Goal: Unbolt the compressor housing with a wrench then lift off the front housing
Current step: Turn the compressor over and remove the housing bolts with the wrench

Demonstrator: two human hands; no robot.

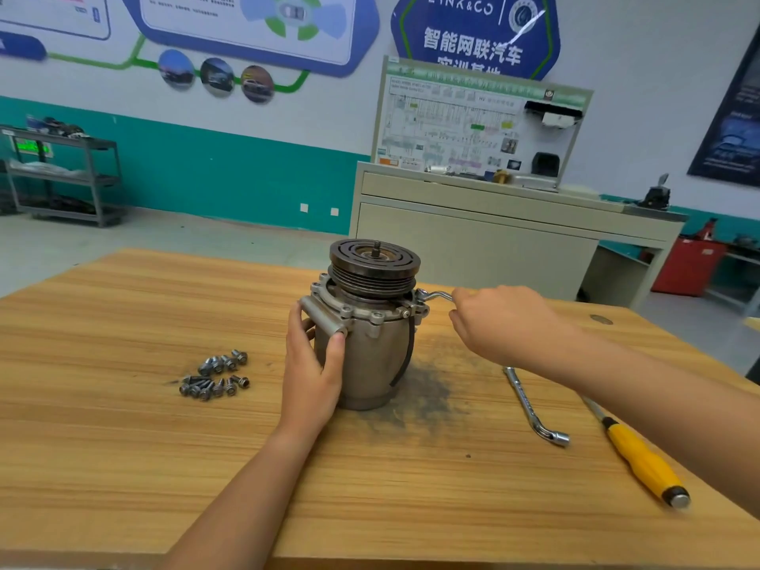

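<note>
Left hand (313, 364) fingers wrap the upright compressor (366, 335); right hand (499, 322) fingers clamp the wrench (434, 297) at its flange

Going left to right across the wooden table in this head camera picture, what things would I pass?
Pile of loose bolts → compressor → bent socket wrench → yellow-handled screwdriver.

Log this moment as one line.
step: unbolting | left hand: grips compressor | right hand: holds wrench at front housing rim | front housing: not lifted | loose bolts: on table, left of compressor
</note>
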